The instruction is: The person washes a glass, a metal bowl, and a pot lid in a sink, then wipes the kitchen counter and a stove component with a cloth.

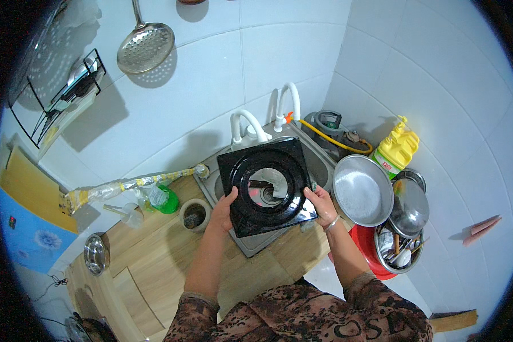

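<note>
A glossy black square panel (239,164) with a raised ring around a round central opening is held up over the stainless steel sink (251,249). My left hand (223,212) grips its left edge, thumb on top. On the opposite edge, my right hand (322,207) grips it the same way, with a bracelet at the wrist. A small greenish bit shows by the right fingertips, too small to name. Through the opening I see the sink drain and something pale. Two white gooseneck faucets (249,122) stand behind the panel.
Left of the sink, a stone mortar (195,216), a green liquid bottle (166,199) and a metal bowl (96,255) stand on the wood-look counter (188,260). To the right are a metal basin (362,190), a yellow pump jug (397,149) and a utensil-filled bowl (410,267). A skimmer (146,48) hangs above.
</note>
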`<move>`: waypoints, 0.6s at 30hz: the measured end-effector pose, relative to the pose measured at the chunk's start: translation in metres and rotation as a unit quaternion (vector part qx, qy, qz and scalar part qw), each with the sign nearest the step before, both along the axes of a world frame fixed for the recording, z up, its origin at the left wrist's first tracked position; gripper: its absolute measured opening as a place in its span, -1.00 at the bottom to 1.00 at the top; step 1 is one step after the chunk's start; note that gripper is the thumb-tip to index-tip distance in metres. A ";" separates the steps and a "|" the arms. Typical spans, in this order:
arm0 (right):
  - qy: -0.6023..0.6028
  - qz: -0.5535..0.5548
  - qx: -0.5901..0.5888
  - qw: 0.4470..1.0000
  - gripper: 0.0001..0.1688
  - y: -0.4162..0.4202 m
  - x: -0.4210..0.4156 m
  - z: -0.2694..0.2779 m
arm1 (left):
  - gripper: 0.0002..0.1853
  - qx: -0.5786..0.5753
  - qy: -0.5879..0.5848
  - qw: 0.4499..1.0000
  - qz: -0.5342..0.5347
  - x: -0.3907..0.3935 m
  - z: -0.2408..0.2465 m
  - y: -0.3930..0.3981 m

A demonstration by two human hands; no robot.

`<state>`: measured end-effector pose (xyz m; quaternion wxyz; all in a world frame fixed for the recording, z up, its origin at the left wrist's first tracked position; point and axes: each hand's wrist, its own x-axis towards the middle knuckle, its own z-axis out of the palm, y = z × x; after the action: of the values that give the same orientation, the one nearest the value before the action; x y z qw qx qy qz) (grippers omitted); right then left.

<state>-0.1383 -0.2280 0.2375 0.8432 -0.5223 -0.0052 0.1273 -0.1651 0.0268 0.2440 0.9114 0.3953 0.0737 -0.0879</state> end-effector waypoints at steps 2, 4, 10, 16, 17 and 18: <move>-0.014 -0.031 -0.114 0.993 -0.81 -0.004 0.012 -0.012 | -0.65 -0.051 -0.005 0.998 -0.041 0.000 0.001 -0.003; -0.063 -0.130 -0.268 0.953 -0.61 -0.015 0.028 -0.030 | -0.66 -0.041 -0.028 0.997 -0.054 0.003 0.008 -0.010; -0.187 -0.291 -0.323 0.881 -0.58 0.000 0.033 0.020 | -0.70 0.041 -0.049 0.997 0.032 0.005 0.010 0.003; -0.434 -0.101 -0.570 0.690 -0.77 0.006 0.024 0.036 | -0.71 0.081 -0.068 0.992 0.066 0.006 0.023 -0.014; -0.430 -0.069 -0.582 0.686 -0.78 0.003 0.021 0.033 | -0.72 0.084 -0.073 0.992 0.058 0.007 0.025 -0.012; -0.424 -0.036 -0.595 0.682 -0.79 -0.002 0.020 0.028 | -0.72 0.085 -0.076 0.992 0.049 0.008 0.026 -0.012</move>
<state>-0.1184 -0.2301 0.2652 0.2670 -0.9117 -0.2668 -0.1621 -0.1568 0.0150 0.2697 0.8805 0.4730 0.0312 -0.0061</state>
